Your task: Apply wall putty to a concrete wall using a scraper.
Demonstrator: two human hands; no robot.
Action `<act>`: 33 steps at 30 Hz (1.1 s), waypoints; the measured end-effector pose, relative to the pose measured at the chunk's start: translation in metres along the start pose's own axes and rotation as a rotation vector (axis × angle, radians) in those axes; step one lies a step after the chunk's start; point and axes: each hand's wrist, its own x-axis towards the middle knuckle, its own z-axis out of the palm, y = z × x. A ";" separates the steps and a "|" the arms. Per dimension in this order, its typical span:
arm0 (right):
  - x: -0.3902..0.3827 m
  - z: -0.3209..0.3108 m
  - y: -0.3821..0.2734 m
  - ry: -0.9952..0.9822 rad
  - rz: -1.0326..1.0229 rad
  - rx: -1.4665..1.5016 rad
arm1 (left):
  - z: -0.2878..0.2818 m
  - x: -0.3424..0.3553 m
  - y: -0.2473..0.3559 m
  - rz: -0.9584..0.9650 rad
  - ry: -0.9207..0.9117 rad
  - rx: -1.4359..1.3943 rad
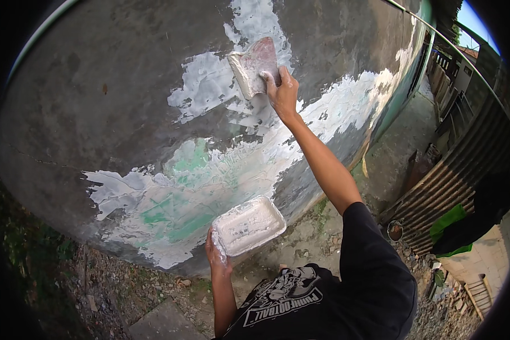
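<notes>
My right hand point(283, 90) grips a reddish, putty-smeared scraper blade point(263, 56) against the grey wall point(96, 85), over a rough patch of white putty point(207, 79). A thick white bead lines the blade's left edge. Lower down, my left hand point(219, 249) holds a white rectangular tray point(249, 225) with white putty coating its inside. Behind the tray, a broad band of white putty point(124, 187) runs diagonally across the wall, with pale green showing through point(161, 209).
A narrow concrete path point(405, 124) runs along the wall's right, beside corrugated metal sheets point(436, 192) with dark and green cloth point(447, 226) over them. Rubble point(102, 283), a concrete slab point(158, 323) and plants point(34, 226) lie at the wall's foot. A thin pipe point(459, 51) crosses at upper right.
</notes>
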 end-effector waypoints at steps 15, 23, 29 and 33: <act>0.032 -0.072 0.057 0.158 0.125 -0.262 | -0.010 -0.001 0.006 -0.016 0.064 0.045; -0.002 -0.017 -0.007 -0.255 -0.202 0.060 | -0.006 0.001 -0.008 -0.008 -0.019 0.055; 0.006 -0.025 0.049 -0.004 0.016 -0.043 | -0.023 -0.005 -0.005 -0.003 0.084 0.005; 0.018 -0.059 0.094 0.158 0.145 -0.200 | -0.027 -0.007 -0.001 -0.044 0.132 -0.005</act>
